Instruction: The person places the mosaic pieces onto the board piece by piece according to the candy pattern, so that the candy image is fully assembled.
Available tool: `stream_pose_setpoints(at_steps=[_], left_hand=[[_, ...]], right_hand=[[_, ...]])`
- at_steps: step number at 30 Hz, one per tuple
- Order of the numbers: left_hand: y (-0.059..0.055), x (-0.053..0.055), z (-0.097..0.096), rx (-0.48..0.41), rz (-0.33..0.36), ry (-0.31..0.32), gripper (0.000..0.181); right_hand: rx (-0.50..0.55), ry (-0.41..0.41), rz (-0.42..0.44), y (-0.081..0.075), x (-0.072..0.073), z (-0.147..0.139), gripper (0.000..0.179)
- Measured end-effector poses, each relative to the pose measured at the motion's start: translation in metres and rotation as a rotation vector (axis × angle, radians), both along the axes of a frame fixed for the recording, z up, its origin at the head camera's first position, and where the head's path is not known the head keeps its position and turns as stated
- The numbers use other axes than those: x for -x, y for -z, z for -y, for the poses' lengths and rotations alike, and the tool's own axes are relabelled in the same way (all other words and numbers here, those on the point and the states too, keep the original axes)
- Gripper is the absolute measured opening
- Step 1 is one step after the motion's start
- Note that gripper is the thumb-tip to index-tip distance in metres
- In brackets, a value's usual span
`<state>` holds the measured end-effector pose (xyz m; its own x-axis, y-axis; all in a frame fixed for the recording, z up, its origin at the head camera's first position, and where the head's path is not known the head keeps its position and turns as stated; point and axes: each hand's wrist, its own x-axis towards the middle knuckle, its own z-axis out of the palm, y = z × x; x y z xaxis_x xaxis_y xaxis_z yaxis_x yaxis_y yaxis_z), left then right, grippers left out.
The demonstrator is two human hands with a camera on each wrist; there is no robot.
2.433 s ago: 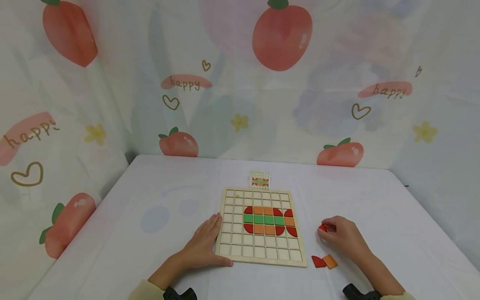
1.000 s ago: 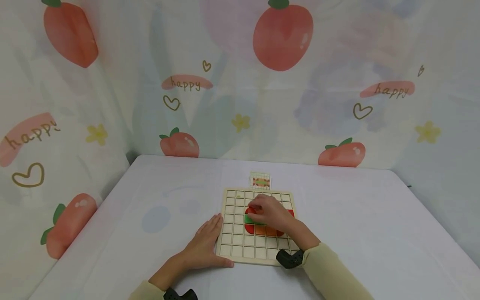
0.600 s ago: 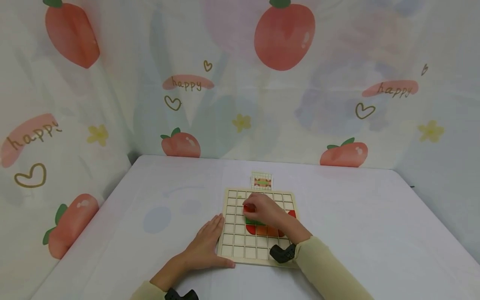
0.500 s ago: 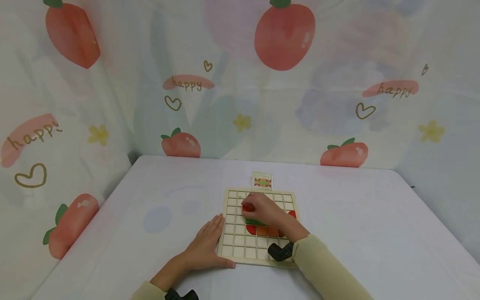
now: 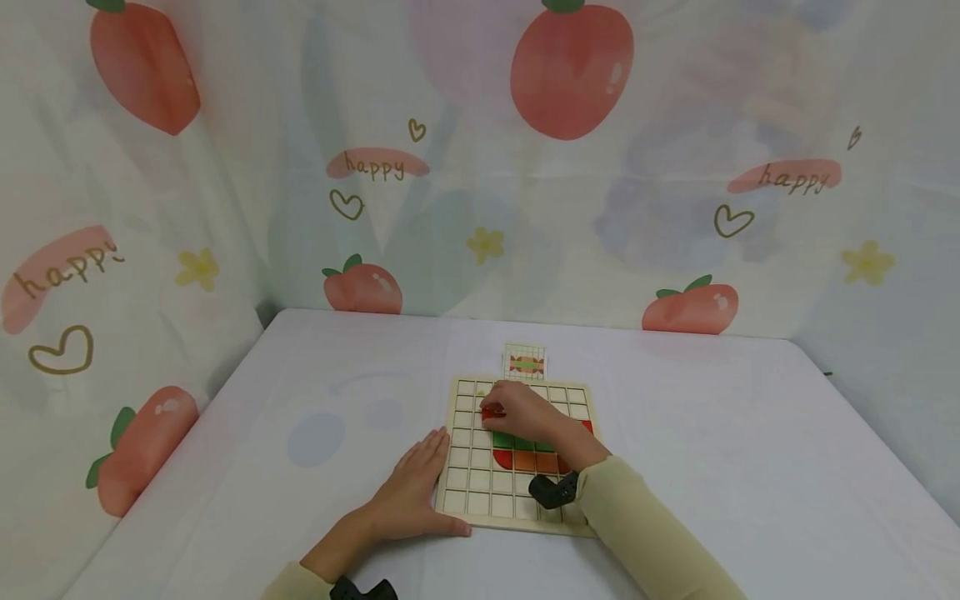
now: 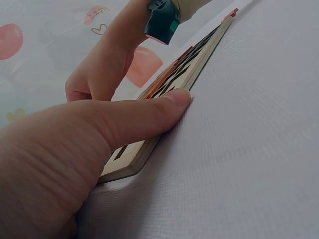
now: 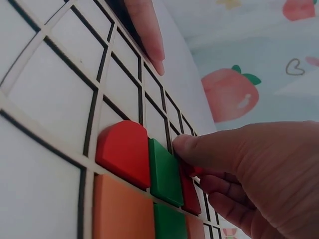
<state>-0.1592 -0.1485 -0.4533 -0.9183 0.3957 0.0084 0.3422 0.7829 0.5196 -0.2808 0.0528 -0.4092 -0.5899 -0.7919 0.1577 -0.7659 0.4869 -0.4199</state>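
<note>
My left hand (image 5: pixel 408 492) braces the wooden grid board (image 5: pixel 517 524) at its near left corner, fingers straight along the left side. In the left wrist view its thumb (image 6: pixel 149 113) lies on the board's edge. My right hand (image 5: pixel 528 412) is over the upper middle of the board, pinching a small red piece (image 7: pixel 192 170) between thumb and fingers. That piece is right by a red quarter-circle tile in the grid, beside a green tile (image 7: pixel 166 172). Another red rounded tile (image 7: pixel 123 152) and an orange tile (image 7: pixel 122 206) sit in nearby cells.
A small pattern card (image 5: pixel 525 351) lies just beyond the board's far edge. My right sleeve (image 5: pixel 652 529) crosses the right front of the board and the table there. A red loose piece (image 6: pixel 234 13) shows past the board's end. Printed cloth walls (image 5: pixel 465 83) enclose the white table (image 5: pixel 360 358).
My right hand has come from the table right of the board to over the tiles, carrying the red piece, then shifted slightly left. The sleeve now covers the loose pieces. My left hand stays put.
</note>
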Motion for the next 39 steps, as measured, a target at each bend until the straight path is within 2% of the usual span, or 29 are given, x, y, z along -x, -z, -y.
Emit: stream_pose_setpoints(at_steps=[8,19,32,39], left_hand=[[-0.0007,-0.0005,0.0012,-0.004,-0.009,0.002,0.123],[-0.0002,-0.0001,0.0022,-0.014,-0.020,0.012,0.122],[-0.0026,-0.0016,0.0019,-0.013,-0.025,0.010,0.120],[-0.0004,-0.0005,0.0020,-0.013,-0.024,0.012,0.120]], right_hand=[[0.015,0.079,0.064,0.0012,-0.0013,0.0046,0.017],[0.053,0.091,0.077,0.0027,-0.0028,0.0068,0.018],[0.053,0.107,0.099,0.0035,-0.0044,0.0098,0.019],[0.064,0.155,0.119,0.0004,-0.0092,0.0022,0.026]])
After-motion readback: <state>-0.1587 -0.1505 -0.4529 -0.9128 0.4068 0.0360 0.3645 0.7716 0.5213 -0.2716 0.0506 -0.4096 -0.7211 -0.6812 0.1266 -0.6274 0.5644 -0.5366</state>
